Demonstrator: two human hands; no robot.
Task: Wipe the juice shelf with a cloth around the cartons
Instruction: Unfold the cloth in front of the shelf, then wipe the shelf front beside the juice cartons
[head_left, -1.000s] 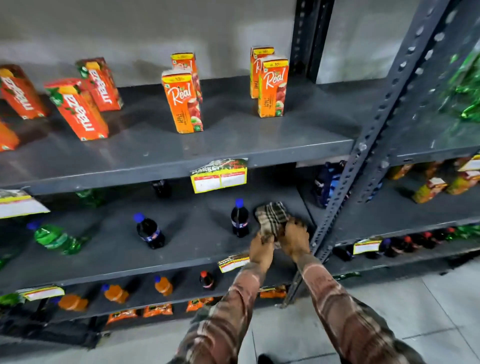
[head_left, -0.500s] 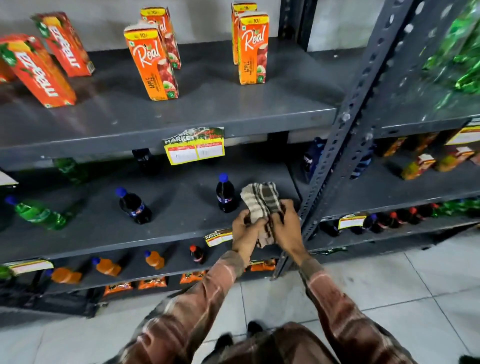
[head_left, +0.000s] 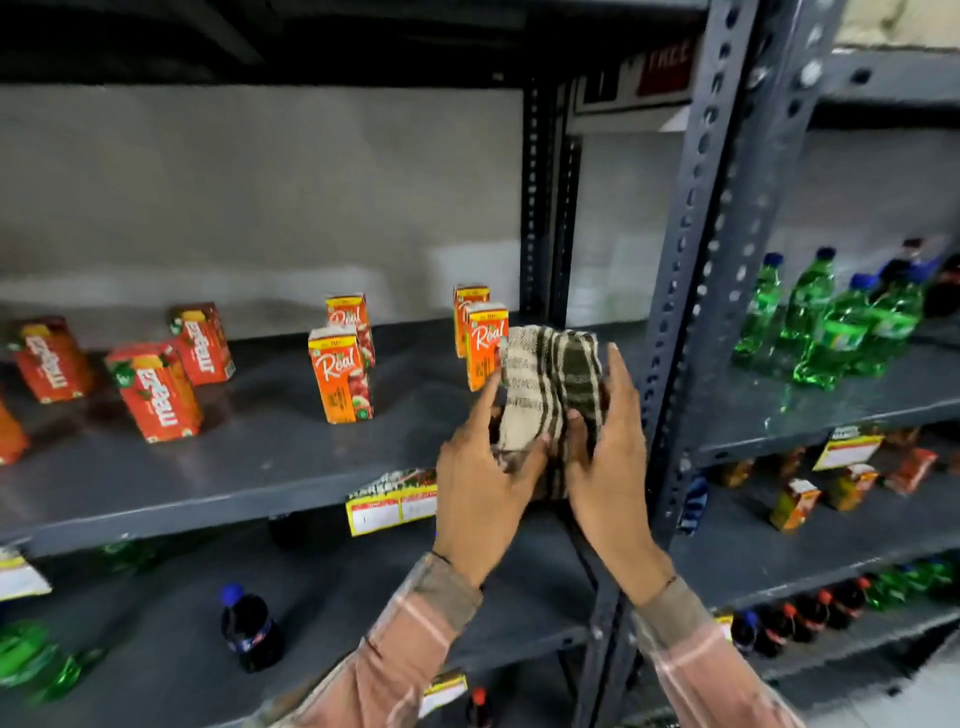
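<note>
A folded checked cloth (head_left: 550, 384), cream with dark stripes, is held between both hands just above the front right part of the grey juice shelf (head_left: 260, 457). My left hand (head_left: 483, 488) grips its lower left side and my right hand (head_left: 608, 457) cups its right side. Orange Real cartons stand upright on the shelf: one (head_left: 340, 379) in the middle with another behind it, and a pair (head_left: 483, 343) partly hidden by the cloth. Red Maaza cartons (head_left: 156, 389) stand at the left.
A perforated dark upright post (head_left: 696, 260) rises just right of my hands. Green bottles (head_left: 831, 322) fill the neighbouring shelf to the right. A yellow price tag (head_left: 389, 504) hangs on the shelf's front edge. Dark soda bottles (head_left: 249, 629) stand on the shelf below.
Both hands have lifted the cloth from the level of the lower bottle shelf up to the juice shelf. The view has tilted upward, bringing the cartons closer.
</note>
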